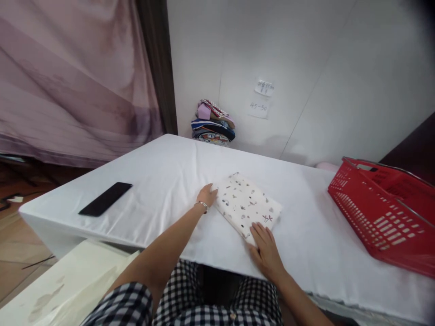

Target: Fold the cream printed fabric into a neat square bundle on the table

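A folded white cloth [246, 203], printed with small grey and dark motifs, lies on the white-covered table in front of me. At its left edge is my left hand [206, 196], fingers reaching out beside the cloth's corner. I cannot tell whether those fingertips are on the fabric or just next to it. My right hand [267, 249] rests on the near right corner, palm down and fingers stretched out over the fabric. A small dark red mark shows on the cloth close to the right fingertips.
A red plastic basket [380, 217] stands at the table's right side. On the left lies a flat black rectangular object [106, 199]. Behind the far edge rises a stack of folded fabrics [213, 124], near paper notes [258, 108] on the wall. A pale box top [68, 280] sits at lower left.
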Available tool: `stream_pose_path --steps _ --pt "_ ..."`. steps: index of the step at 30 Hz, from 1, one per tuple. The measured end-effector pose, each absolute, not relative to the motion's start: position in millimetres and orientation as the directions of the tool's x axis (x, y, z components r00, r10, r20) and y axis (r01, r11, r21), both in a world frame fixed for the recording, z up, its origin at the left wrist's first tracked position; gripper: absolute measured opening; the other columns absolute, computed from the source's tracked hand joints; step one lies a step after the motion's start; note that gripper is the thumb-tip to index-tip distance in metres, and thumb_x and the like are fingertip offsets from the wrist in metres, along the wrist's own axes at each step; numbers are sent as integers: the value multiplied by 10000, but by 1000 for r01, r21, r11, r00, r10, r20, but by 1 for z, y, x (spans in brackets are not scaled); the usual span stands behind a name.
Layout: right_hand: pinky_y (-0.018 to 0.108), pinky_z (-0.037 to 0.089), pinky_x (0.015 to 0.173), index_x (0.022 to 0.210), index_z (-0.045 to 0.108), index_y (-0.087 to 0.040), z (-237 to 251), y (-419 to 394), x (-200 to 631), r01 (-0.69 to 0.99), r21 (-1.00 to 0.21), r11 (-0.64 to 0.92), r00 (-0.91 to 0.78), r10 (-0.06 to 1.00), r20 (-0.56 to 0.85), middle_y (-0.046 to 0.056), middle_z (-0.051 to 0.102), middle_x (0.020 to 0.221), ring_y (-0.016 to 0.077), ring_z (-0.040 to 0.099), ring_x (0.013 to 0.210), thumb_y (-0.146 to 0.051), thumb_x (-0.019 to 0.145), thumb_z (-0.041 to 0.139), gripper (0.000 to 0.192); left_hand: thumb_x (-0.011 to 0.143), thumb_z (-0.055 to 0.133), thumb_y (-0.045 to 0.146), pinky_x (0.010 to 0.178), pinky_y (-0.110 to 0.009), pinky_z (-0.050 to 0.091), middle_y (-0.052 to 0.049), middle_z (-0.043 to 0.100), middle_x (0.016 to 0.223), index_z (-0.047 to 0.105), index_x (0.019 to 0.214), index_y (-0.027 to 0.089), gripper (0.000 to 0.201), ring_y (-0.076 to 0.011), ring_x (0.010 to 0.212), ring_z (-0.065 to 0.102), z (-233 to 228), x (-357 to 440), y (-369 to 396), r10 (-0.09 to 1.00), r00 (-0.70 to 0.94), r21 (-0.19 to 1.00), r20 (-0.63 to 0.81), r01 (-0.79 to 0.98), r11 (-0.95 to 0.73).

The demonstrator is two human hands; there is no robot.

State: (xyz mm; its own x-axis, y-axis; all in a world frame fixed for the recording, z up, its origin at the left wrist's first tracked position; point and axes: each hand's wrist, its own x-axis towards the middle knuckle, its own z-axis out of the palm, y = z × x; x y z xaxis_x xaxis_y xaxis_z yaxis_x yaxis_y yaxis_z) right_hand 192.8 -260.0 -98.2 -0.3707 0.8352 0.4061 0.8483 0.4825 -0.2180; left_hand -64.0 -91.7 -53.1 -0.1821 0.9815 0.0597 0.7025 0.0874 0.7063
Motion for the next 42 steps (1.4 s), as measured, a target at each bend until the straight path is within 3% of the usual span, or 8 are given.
stream_pose_path --steps 3,8,13,18,21,27,35,42 --pt "484 257 1067 1357 372 -185 -100 -262 187 868 -149 473 -373 821 432 91 399 1394 250 291 1319 -321 883 425 496 841 464 338 838 -260 444 -39 653 1071 587 1125 211 335 -180 976 595 -51 -68 -83 979 -184 709 -84 679 188" --pt "457 231 1069 1341 401 -208 -92 -231 218 873 -80 480 -439 848 297 68 420 1383 224 327 1300 -230 861 401 481 814 482 318 730 -249 431 -20 683 919 647 932 213 229 -175 865 609 -54 -79 -101 977 -206 677 -48 713 183" --pt "486 214 1048 1318 427 -263 -79 -185 277 986 -78 150 -135 975 176 34 476 1342 213 347 1289 -138 847 316 500 806 492 354 617 -229 419 27 655 638 638 702 214 228 -135 657 602 -63 -80 -154 993 -99 695 -59 710 112" --pt "447 173 1068 1208 543 -195 -54 -161 256 983 -33 180 -169 964 208 70 354 1425 235 219 1347 -69 742 391 507 831 473 335 834 -299 447 -41 677 981 636 970 192 257 -182 924 597 -55 -77 -170 954 -141 638 265 768 -63" --pt "413 202 1063 1254 496 -181 -37 -145 205 950 -151 273 -241 950 197 84 422 1377 208 318 1300 -176 827 354 450 855 453 342 999 -354 358 -83 611 1161 600 1079 160 324 -204 1125 507 -50 -62 -156 894 63 470 443 833 -292" --pt "402 152 1072 1363 336 -140 -24 -93 123 909 -202 364 -321 922 217 110 269 1461 220 173 1356 -385 884 348 538 873 369 502 1085 -498 203 -90 406 1393 483 1263 161 530 -267 1322 281 -67 -26 -141 894 344 221 288 884 -412" --pt "447 19 1081 1420 217 -154 -54 -41 106 958 -159 240 -248 968 -32 62 125 1507 207 51 1377 -525 896 197 643 896 243 532 1114 -466 143 -70 404 1398 442 1304 177 576 -224 1338 250 -77 -27 -143 910 325 177 256 910 -375" --pt "425 -21 1083 1438 151 -158 -63 -41 107 965 -126 228 -236 971 -47 51 69 1515 191 -4 1381 -555 892 125 676 876 312 507 1109 -483 100 -116 472 1336 511 1237 156 542 -258 1301 315 -61 -21 -139 924 334 224 186 901 -371"
